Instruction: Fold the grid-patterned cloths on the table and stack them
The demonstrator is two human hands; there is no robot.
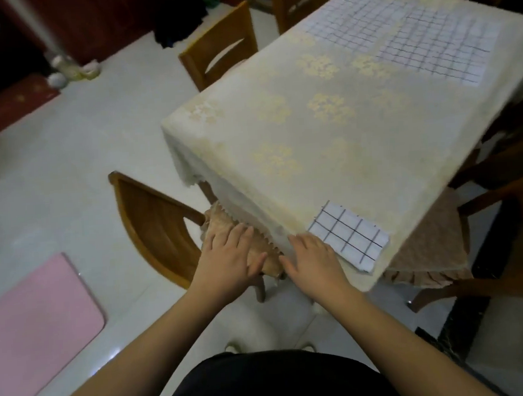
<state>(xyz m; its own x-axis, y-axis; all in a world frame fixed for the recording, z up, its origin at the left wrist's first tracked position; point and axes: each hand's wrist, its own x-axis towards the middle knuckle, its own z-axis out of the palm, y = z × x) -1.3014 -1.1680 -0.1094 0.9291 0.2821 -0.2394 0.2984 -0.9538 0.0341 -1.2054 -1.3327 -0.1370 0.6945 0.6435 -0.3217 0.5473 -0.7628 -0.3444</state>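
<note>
Both hands flat at the near table corner — nothing gripped.

The left hand [230, 255] is spread over the chair cushion [259, 253]; the right hand [311, 257] is laid just beside the folded cloth [349, 235], while two unfolded cloths [403, 37] are seen overlapping at the far end of the table [280, 129].

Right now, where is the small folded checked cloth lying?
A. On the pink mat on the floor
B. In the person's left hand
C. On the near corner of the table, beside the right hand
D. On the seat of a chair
C: the folded cloth lies flat on the near corner of the table, just beside the right hand; the left hand holds nothing, its fingers straight.
</note>
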